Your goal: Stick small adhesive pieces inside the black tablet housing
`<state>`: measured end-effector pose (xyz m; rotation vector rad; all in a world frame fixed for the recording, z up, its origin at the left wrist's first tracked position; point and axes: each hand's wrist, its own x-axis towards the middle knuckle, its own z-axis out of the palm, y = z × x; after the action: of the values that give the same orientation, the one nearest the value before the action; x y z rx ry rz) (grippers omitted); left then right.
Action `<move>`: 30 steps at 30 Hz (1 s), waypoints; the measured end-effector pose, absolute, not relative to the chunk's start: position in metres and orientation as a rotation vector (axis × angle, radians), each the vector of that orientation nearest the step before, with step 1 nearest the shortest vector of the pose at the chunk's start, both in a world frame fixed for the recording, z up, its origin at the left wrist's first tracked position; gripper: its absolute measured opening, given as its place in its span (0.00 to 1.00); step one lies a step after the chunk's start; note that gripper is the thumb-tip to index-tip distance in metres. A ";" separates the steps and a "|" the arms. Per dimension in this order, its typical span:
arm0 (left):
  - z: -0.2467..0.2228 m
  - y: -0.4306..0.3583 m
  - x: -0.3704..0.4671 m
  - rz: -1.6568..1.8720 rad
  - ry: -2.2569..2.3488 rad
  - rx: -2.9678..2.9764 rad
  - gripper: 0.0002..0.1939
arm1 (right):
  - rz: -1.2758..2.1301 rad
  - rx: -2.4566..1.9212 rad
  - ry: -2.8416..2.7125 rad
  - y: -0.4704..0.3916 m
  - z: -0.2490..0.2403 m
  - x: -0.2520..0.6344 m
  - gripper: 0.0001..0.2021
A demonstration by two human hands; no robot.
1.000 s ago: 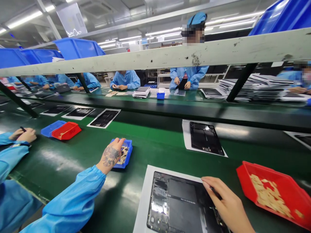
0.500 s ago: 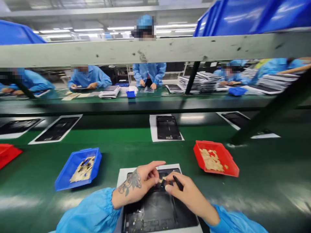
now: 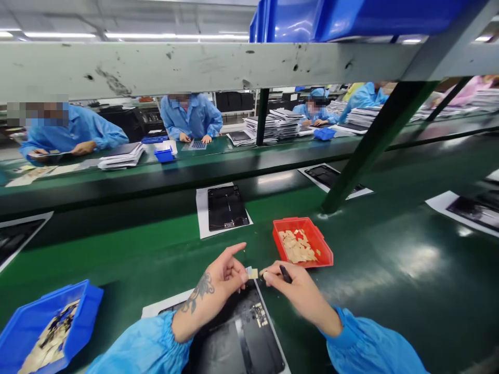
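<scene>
My left hand (image 3: pixel 225 274) is closed in a pinch on a small pale-yellow and whitish piece (image 3: pixel 253 273), its index finger stretched out. Close by on the right, my right hand (image 3: pixel 298 286) has its thumb and fingertips together, with a black pen-like tool (image 3: pixel 286 274) held in it. Whether its fingertips pinch a further small piece, I cannot tell. Beneath the hands lies a black tablet back housing (image 3: pixel 218 340), which rests on a white sheet (image 3: pixel 150 310). A small cluster of gold contacts (image 3: pixel 259 315) shows near the housing's right edge.
Past my hands stands a red bin (image 3: pixel 325 254) of pale pieces; a blue bin (image 3: pixel 88 317) with pale and black scraps is at the left. Another housing (image 3: pixel 226 208) lies farther back. A dark green post (image 3: pixel 364 150) and a grey beam (image 3: pixel 195 67) cross the view. Co-workers (image 3: pixel 191 114) sit opposite.
The view has turned right. My hands have moved a little apart. The small dark square between them no longer shows there, and the pale piece in my left hand is more visible.
</scene>
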<state>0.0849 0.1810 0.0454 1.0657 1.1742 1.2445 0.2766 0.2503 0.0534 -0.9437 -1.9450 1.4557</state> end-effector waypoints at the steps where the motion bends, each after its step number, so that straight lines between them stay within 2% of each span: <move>1: 0.042 0.182 0.084 1.256 1.194 1.043 0.34 | 1.430 -0.977 -1.933 0.253 0.053 0.279 0.14; 4: 0.035 0.183 0.079 1.235 1.242 0.991 0.34 | 1.423 -1.040 -1.856 0.258 0.046 0.284 0.15; 8: 0.033 0.170 0.058 1.172 1.334 0.970 0.21 | 1.449 -1.098 -1.779 0.257 0.034 0.288 0.17; 11: 0.042 0.148 0.024 1.121 1.540 0.982 0.17 | 1.470 -1.141 -1.769 0.255 0.029 0.288 0.19; 18: 0.074 0.060 -0.095 1.246 2.171 0.787 0.22 | 1.391 -1.154 -1.784 0.261 0.018 0.282 0.23; 20: 0.076 0.031 -0.128 1.262 2.292 0.646 0.26 | 1.339 -1.172 -1.767 0.263 0.014 0.278 0.27; 22: 0.071 0.006 -0.156 1.261 2.399 0.657 0.25 | 1.298 -1.195 -1.754 0.264 0.012 0.274 0.30; 26: 0.048 -0.023 -0.188 1.104 2.551 0.770 0.16 | 1.252 -1.269 -1.780 0.262 0.013 0.270 0.25; 30: 0.035 -0.024 -0.187 0.881 2.671 0.840 0.06 | 1.177 -1.191 -1.865 0.261 0.010 0.269 0.20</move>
<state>-0.1869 -0.0236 0.0352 0.8399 2.6709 0.8811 0.2690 0.2611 0.0096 -1.1911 -1.8648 1.1771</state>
